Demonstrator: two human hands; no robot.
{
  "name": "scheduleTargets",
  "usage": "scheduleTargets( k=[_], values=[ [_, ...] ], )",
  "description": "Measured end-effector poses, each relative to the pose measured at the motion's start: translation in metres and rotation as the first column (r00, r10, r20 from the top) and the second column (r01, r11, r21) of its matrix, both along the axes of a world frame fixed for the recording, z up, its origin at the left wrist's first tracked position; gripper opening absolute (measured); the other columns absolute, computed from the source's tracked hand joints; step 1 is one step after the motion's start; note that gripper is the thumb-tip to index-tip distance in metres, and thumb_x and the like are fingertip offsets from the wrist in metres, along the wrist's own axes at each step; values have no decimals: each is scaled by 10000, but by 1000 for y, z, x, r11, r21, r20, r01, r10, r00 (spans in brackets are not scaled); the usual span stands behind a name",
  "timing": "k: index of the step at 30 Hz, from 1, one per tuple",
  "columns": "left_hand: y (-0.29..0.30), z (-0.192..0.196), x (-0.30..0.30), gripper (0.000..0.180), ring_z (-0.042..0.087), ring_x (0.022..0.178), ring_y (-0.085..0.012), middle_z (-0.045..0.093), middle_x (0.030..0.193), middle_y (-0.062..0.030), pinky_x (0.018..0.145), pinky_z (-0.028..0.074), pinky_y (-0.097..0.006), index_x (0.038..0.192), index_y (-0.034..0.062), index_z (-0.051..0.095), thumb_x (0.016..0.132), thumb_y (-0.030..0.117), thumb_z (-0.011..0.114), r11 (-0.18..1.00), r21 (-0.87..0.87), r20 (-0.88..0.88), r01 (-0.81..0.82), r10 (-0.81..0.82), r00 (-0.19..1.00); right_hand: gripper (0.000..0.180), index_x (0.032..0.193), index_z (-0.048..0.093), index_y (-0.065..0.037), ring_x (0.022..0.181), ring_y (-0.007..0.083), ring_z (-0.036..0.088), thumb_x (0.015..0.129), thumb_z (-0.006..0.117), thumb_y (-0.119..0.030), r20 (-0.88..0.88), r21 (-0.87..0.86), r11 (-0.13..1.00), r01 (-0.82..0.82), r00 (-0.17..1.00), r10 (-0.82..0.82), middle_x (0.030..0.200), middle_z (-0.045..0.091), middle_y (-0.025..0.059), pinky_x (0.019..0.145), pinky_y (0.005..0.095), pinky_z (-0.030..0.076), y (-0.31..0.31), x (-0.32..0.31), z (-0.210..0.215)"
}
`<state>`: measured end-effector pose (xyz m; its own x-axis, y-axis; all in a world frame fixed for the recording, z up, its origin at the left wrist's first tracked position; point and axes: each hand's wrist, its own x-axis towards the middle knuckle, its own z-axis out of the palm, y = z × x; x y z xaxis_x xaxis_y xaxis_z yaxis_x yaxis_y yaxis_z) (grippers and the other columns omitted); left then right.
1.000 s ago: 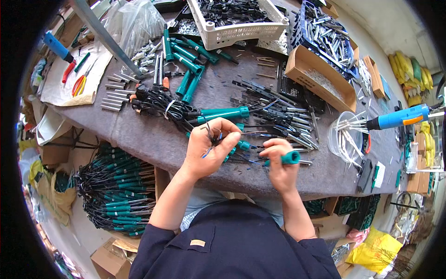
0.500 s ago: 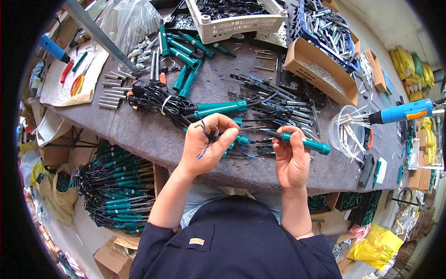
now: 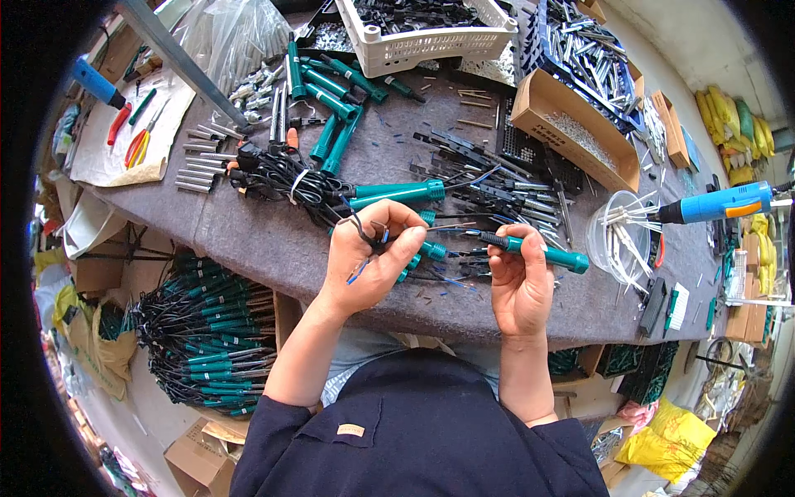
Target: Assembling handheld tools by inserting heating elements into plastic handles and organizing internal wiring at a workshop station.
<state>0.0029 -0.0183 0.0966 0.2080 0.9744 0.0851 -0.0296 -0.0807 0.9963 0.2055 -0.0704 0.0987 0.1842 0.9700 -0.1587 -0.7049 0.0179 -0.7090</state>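
Note:
My left hand [image 3: 373, 253] is closed in a pinch on thin electrical wires; a blue wire end [image 3: 358, 272] and a black loop show at its palm side. A brownish strand [image 3: 451, 227] runs from its fingertips toward the right. Wrapped in the fingers of my right hand [image 3: 523, 286] is a green tubular handle [image 3: 563, 258] with a black ribbed sleeve [image 3: 493, 239] at its left end. The handle lies nearly level, its wide end pointing right. Beneath and beyond my hands lie more green handles [image 3: 397, 192] and a tied bundle of black cables [image 3: 294, 184].
Metal-tipped black parts [image 3: 505, 186] lie behind my right hand. A round clear tub [image 3: 598, 240] of white sticks stands at right beside a blue heat gun [image 3: 716, 201]. Farther back are a white crate [image 3: 426, 48] and a cardboard box [image 3: 538, 124]. Finished-looking cabled handles [image 3: 211, 356] hang below left.
Both hands keep their holds on the wires and the handle. The black sleeve end has tilted slightly, and the view has shifted a little.

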Motion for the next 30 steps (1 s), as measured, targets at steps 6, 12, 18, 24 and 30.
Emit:
scheduleTargets(
  k=[6,12,18,24,30],
  values=[
    [0,1,-2,82,485,640,-24,612,727,33,588,411,-205,881,21,666,857,96,689,999,26,-65,20,-18,998,219,1082,567,2,829,162,688,995,556,-198,-4,-7,1000,1,1000,-1,1011,645,119,737,257,605,1,-2,3],
    [0,-1,-3,82,499,643,-28,612,718,30,593,422,-213,884,23,667,856,97,690,999,4,-36,32,-32,999,220,1084,568,2,824,163,688,994,557,-198,-15,-22,1000,17,1000,-17,1008,646,120,732,257,606,2,-4,4],
    [0,0,-4,92,497,627,-34,593,690,23,574,420,-218,878,17,664,862,105,687,999,7,-58,49,-49,997,216,1080,572,2,818,162,687,990,562,-194,-8,-27,1000,13,1000,-14,989,651,114,721,256,606,3,-4,4],
    [4,11,-9,110,487,620,-33,577,674,17,563,412,-216,856,10,660,863,117,684,988,1,-163,156,-154,975,190,1064,587,1,822,156,684,966,599,-162,119,-41,992,-117,985,121,977,658,107,713,258,605,7,6,11],
    [8,13,-12,116,535,634,-59,606,682,-6,571,438,-242,856,-1,661,856,112,687,975,11,-194,222,-216,957,261,1048,599,-1,849,142,674,843,740,-78,338,-65,978,-197,918,208,1007,674,108,781,277,583,14,9,29]
  ],
)
